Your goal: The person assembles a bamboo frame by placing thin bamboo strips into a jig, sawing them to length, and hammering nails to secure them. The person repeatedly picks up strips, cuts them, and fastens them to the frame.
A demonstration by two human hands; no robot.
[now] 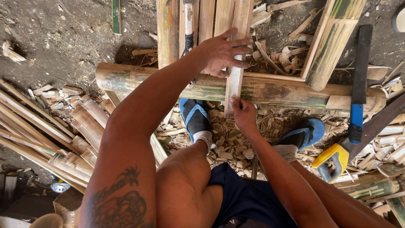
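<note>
Head view: I am holding a flat bamboo slat (236, 63), pale and split, which is lying across a thick green-brown bamboo pole (270, 90) that is resting on the ground in front of my knees. The slat is running away from me, its near end just past the pole's near edge and its far end going out of the top of the picture beside other slats (206, 21). My left hand (223, 52) is lying over the slat just beyond the pole, palm down, fingers spread across it and pressing on it. My right hand (244, 113) is gripping the slat's near end, thumb and fingers pinched on its lower edge. Under the pole, my feet are sitting in blue sandals (196, 120) with white socks, among a litter of bamboo chips (230, 145). To my right, a handsaw (352, 122) with a yellow and blue handle is lying with its dark blade pointing away from me, its blade crossing the pole's right end. A broad split bamboo piece (333, 40) is leaning onto the pole near the saw. To my left, a heap of split bamboo strips (50, 126) is lying on the dirt floor (63, 38).
</note>
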